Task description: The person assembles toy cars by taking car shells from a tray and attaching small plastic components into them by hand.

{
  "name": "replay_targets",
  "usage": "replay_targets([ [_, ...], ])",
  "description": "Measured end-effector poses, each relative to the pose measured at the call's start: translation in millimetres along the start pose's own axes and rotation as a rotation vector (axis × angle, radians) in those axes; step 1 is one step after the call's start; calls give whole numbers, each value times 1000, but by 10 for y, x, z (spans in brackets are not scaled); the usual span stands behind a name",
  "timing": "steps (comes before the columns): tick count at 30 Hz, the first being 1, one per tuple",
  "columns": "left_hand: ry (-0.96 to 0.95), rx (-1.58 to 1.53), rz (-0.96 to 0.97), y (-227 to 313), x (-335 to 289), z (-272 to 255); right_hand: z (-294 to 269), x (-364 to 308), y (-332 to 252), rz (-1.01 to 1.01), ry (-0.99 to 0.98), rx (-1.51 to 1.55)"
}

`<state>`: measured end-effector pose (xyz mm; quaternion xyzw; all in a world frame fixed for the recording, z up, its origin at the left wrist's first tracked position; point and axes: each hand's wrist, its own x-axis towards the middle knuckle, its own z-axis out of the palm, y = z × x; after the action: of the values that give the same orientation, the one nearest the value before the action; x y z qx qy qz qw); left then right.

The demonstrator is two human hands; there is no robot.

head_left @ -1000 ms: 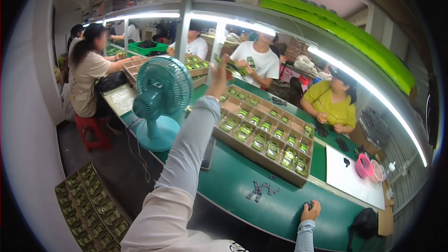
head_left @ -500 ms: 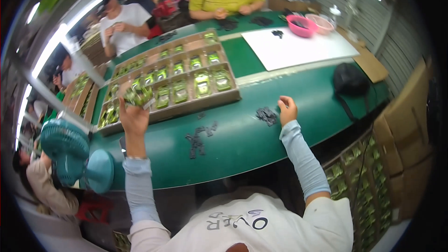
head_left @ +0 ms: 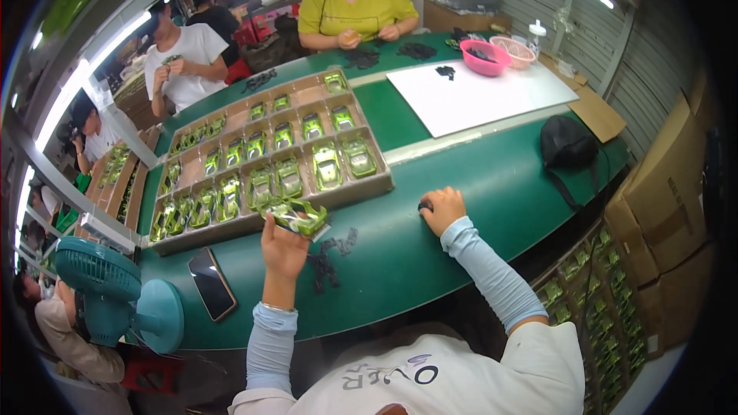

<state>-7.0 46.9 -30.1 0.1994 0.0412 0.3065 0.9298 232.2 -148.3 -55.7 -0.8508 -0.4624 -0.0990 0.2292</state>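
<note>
My left hand is closed round the edge of a bright green toy car body, held at the near edge of a divided cardboard tray. Similar green car bodies sit in the tray's compartments. My right hand rests low over the green table with its fingers curled down on small black pieces. Most of that pile is hidden under the fingers. More loose black pieces lie on the table just right of my left hand.
A phone and a teal fan are at the left. Across the table are a white board, a pink basket and co-workers. A black bag lies at right, above cartons and another tray of green car bodies.
My left hand has come right and nearer with the car body, uncovering the phone. My right hand has shifted left onto the pile of black pieces. The whole view has tilted slightly.
</note>
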Motion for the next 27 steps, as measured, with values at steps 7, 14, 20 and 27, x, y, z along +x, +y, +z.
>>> replay_targets([
  [7, 35, 55, -21, -129, -30, 27, -75, 440, -405, 212, -177, 1267],
  [14, 14, 294, 95, -157, -5, 4, -106, 736, -912, 337, -298, 1731],
  [20, 35, 510, 89, -205, -101, 221, 38, 603, -819, 393, -336, 1877],
  [27, 141, 548, 210, -238, -118, 209, -29, 621, -803, 386, -225, 1653],
])
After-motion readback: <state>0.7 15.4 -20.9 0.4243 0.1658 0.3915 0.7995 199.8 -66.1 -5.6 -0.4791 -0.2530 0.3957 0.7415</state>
